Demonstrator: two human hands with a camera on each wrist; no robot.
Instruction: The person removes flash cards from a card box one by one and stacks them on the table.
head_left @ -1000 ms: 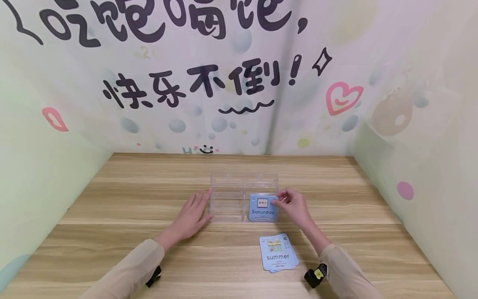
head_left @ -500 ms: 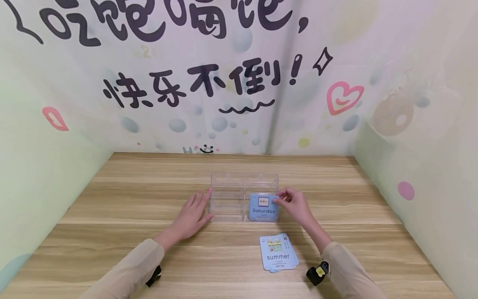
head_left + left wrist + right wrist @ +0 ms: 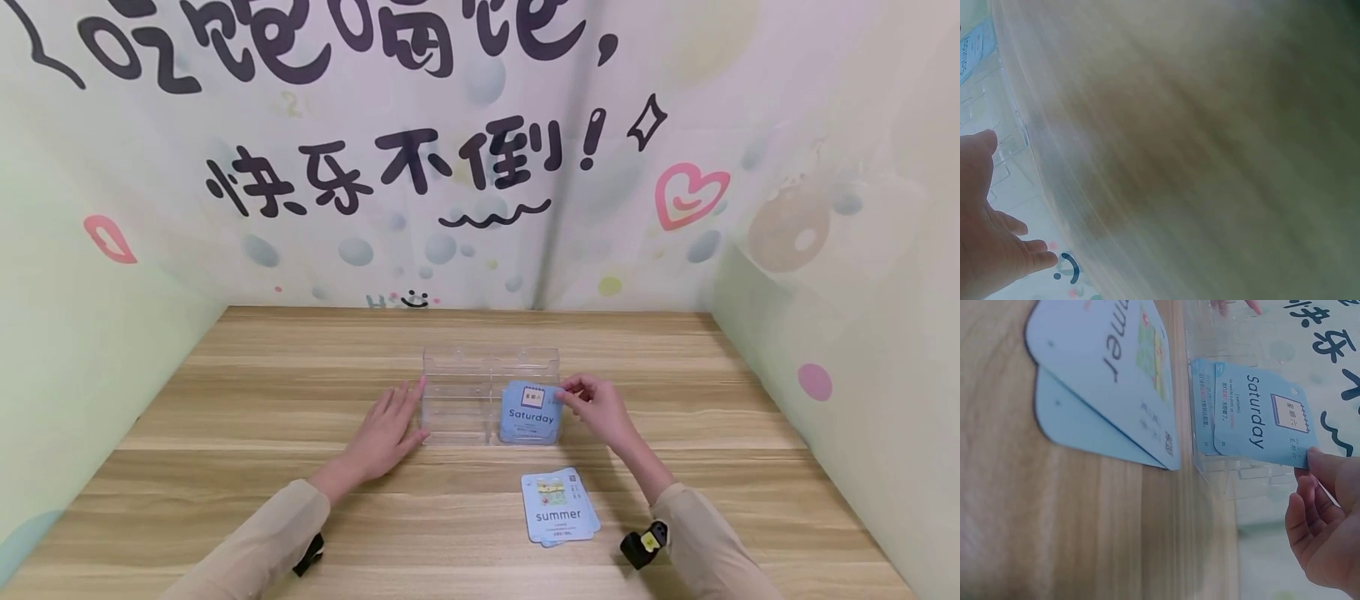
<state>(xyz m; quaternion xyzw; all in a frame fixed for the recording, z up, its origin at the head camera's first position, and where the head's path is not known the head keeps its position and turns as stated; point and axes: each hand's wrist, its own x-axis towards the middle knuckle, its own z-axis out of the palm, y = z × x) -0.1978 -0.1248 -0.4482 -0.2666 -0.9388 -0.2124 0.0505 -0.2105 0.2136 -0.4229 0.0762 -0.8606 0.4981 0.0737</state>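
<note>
While the right hand (image 3: pixel 600 412) pinches the Saturday card (image 3: pixel 530 417) at its nearest corner, the spread left hand (image 3: pixel 382 437) should brace the clear card holder (image 3: pixel 491 400); slide the card straight.

A wood-grain tabletop (image 3: pixel 300 350), banded in light and darker brown running from side to side, carries a clear plastic holder (image 3: pixel 456 417), standing upright near its middle and split into two columns. Closer in, in front of the holder's right half and apart from it, a light-blue "summer" card (image 3: pixel 558 504) lies face up over a second blue card (image 3: pixel 1082 434), whose edges jut out beneath it against the wood.
</note>
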